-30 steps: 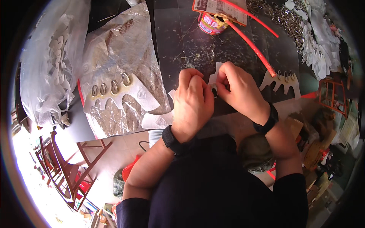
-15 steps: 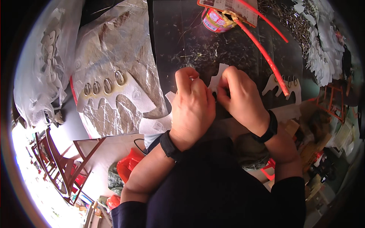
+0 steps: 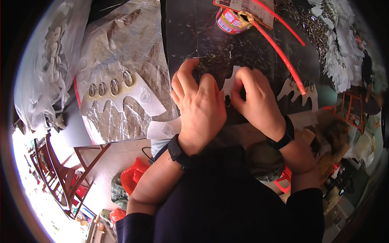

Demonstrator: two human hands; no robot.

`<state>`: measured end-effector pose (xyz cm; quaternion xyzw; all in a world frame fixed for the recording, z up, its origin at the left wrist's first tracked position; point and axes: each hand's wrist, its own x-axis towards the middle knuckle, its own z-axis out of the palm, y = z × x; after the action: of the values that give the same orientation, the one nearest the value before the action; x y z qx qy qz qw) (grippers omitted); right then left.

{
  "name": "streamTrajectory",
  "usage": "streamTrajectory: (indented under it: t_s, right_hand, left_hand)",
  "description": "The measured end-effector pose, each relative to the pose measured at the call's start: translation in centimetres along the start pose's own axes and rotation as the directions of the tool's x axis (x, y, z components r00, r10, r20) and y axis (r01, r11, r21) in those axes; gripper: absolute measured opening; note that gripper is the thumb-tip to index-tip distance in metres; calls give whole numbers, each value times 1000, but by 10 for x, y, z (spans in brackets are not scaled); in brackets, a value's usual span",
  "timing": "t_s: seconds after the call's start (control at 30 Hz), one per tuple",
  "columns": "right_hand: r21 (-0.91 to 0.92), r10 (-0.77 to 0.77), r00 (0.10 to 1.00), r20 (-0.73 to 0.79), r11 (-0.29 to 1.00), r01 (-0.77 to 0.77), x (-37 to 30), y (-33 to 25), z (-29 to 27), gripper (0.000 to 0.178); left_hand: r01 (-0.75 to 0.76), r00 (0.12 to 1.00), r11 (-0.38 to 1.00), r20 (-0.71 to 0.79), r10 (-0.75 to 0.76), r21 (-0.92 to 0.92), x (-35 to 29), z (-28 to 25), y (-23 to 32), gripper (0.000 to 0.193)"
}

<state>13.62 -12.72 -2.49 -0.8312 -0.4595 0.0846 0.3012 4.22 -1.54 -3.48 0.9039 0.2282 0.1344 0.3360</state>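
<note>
My left hand (image 3: 200, 107) and my right hand (image 3: 255, 99) meet over a dark work table (image 3: 210, 40), both pinching a small white die-cut card (image 3: 231, 81) between their fingertips. A small dark part sits between my thumbs at the card's lower edge; what it is cannot be made out. Each wrist wears a black band. Another white scalloped card with metal rings (image 3: 298, 93) lies just right of my right hand.
A red tin (image 3: 231, 20) and a long red tube (image 3: 281, 52) lie at the table's far side. Heaps of white cards and metal rings (image 3: 338, 48) fill the right. Clear bags of carded pieces (image 3: 117, 89) lie left, wooden frames (image 3: 56, 174) lower left.
The view has shifted slightly. My hands stay together on the white card, with my left fingers now reaching further up over it.
</note>
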Motion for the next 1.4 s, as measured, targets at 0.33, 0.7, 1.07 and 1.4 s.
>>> streamTrajectory:
  t_s: [0.33,0.7,1.07,1.4]
  right_hand:
    - [20,72,997,-13,997,-72,0,10,-8,28]
    - [-1,39,999,-21,999,-39,-6,16,1,21]
    - [-191,133,991,27,974,-125,-9,10,-3,14]
    - [-192,117,992,48,976,-105,-12,13,-5,13]
  left_hand:
    - [-89,995,996,-48,90,26,-1,1,-2,25]
    - [-123,988,992,-90,121,-12,-3,4,-7,16]
    - [-136,985,991,-105,137,21,-3,6,-8,14]
    - [-122,982,993,-149,119,-7,-6,10,-11,12]
